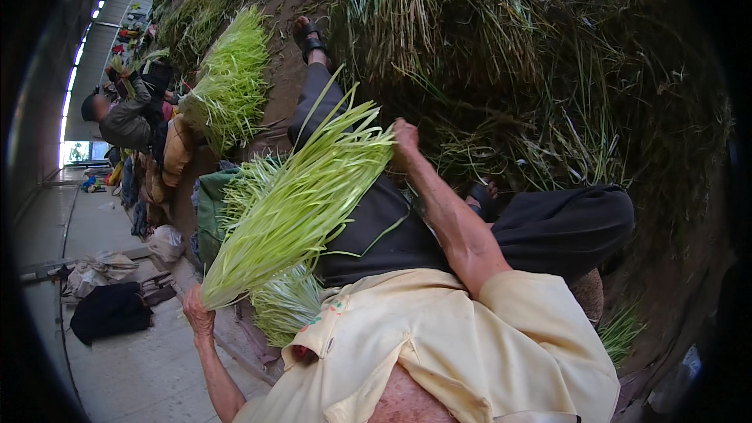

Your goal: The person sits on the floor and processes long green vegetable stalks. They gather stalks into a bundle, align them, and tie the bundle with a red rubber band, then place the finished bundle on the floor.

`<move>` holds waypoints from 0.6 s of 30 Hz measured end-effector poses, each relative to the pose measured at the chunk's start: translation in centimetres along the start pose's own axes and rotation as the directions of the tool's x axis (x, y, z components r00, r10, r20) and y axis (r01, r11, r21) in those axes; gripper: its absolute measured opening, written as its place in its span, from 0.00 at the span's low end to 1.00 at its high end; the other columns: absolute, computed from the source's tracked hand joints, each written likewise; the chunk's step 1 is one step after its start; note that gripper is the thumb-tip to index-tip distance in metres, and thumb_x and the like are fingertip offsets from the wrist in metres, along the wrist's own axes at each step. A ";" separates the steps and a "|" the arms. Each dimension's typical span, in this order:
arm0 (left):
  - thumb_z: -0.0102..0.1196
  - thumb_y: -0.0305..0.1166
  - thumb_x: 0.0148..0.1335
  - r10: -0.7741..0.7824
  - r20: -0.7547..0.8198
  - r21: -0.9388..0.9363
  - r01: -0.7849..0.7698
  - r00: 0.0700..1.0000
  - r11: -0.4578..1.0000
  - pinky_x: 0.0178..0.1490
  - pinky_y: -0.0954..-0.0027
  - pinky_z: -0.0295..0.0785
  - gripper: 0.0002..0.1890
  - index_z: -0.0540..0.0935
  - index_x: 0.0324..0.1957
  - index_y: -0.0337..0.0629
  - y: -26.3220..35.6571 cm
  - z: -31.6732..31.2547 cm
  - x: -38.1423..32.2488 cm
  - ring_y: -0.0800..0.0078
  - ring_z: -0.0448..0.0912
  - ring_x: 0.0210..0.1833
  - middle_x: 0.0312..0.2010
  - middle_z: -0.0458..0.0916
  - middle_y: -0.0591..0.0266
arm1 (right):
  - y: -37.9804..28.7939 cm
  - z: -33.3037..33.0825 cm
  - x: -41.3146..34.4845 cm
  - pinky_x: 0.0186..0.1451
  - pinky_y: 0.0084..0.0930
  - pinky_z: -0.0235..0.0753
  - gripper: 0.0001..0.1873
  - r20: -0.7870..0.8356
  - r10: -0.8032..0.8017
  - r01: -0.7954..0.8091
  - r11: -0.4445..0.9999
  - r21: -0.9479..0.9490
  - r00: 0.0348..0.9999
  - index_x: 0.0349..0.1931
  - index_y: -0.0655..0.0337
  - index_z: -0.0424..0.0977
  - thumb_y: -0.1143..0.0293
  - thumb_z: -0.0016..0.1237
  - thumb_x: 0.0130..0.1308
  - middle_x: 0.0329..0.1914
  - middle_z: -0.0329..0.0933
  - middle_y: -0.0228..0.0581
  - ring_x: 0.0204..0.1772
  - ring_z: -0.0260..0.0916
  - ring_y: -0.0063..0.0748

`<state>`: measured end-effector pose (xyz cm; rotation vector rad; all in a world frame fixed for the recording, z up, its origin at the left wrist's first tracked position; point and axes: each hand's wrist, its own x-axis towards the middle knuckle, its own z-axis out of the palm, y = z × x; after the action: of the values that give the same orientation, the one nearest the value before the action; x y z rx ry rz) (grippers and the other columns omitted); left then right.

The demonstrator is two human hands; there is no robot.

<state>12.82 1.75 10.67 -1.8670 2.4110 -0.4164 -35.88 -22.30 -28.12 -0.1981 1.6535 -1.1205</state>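
Observation:
A large bunch of pale yellow-green leafy stalks (299,194) stretches across my lap. My left hand (200,311) is closed around its gathered pale end, at the lower left. At the bunch's loose leaf tips is my right hand (405,134), its fingers curled; whether leaves are pinched in them cannot be told. A few single leaves stick out of the bunch, and one thin leaf hangs over my dark trousers. Beneath and beside the bunch lie more pale stalks (288,305), close to my shirt, and others rest by a green cloth or sack (212,217).
A heap of darker green stalks (435,17) lies on the soil beyond my feet. Loose grass-like stems (564,147) are strewn at the right. Another yellow-green pile (235,76) stands near a seated person (132,117) at the left. Dark cloth (111,311) lies on the pavement.

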 end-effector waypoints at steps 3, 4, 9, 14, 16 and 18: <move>0.55 0.28 0.55 0.041 0.031 -0.023 -0.040 0.999 0.999 0.40 0.52 0.68 0.08 0.76 0.37 0.38 -0.3 -0.3 0.2 0.45 0.74 0.37 0.30 0.74 0.49 | 0.8 -6.3 3.4 0.34 0.46 0.73 0.25 -0.228 -0.174 0.149 0.981 -0.124 0.958 0.26 0.70 0.78 0.54 0.38 0.68 0.28 0.76 0.64 0.36 0.79 0.56; 0.55 0.27 0.55 0.055 0.048 -0.014 -0.054 0.997 0.998 0.40 0.52 0.68 0.08 0.77 0.38 0.38 -0.5 -0.2 0.2 0.45 0.74 0.37 0.30 0.75 0.49 | 1.0 -8.7 4.0 0.35 0.47 0.72 0.27 -0.214 -0.302 0.272 0.949 -0.158 0.929 0.27 0.69 0.77 0.52 0.38 0.68 0.27 0.75 0.63 0.35 0.79 0.58; 0.56 0.26 0.54 -0.013 0.075 -0.016 0.014 0.997 1.000 0.40 0.54 0.69 0.09 0.77 0.39 0.37 -1.1 0.0 -0.6 0.46 0.74 0.38 0.32 0.76 0.50 | -0.3 -15.2 3.7 0.45 0.47 0.75 0.20 0.389 -0.413 0.563 0.509 -0.651 0.823 0.30 0.70 0.78 0.58 0.44 0.63 0.32 0.78 0.59 0.41 0.78 0.58; 0.57 0.26 0.53 0.025 0.043 0.036 -0.026 0.999 0.999 0.41 0.54 0.69 0.11 0.77 0.40 0.37 -1.0 -0.2 -0.8 0.46 0.75 0.39 0.33 0.76 0.50 | -5.1 -16.1 2.6 0.44 0.46 0.77 0.10 0.830 -0.024 0.820 -0.136 -0.555 0.558 0.29 0.65 0.81 0.68 0.48 0.58 0.35 0.81 0.56 0.42 0.79 0.56; 0.57 0.26 0.53 0.006 0.044 0.029 -0.007 0.999 1.000 0.42 0.54 0.69 0.11 0.77 0.40 0.37 -0.8 -0.5 -0.9 0.46 0.75 0.39 0.33 0.76 0.50 | -6.8 -16.2 2.1 0.40 0.42 0.78 0.11 0.713 -0.021 0.706 0.159 -0.690 0.701 0.28 0.66 0.80 0.67 0.49 0.59 0.33 0.81 0.54 0.41 0.79 0.53; 0.58 0.27 0.53 -0.005 0.022 0.033 0.004 1.000 0.999 0.42 0.54 0.70 0.11 0.77 0.40 0.37 -0.6 -1.0 -1.0 0.46 0.75 0.39 0.33 0.76 0.50 | -7.8 -15.7 1.6 0.39 0.42 0.78 0.11 0.671 -0.174 0.690 0.097 -0.717 0.721 0.30 0.66 0.80 0.67 0.49 0.60 0.34 0.81 0.54 0.41 0.79 0.53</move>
<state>13.48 2.77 11.66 -1.8537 2.3713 -0.4307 -52.53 -18.60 -23.71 -1.8090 1.6501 -0.1653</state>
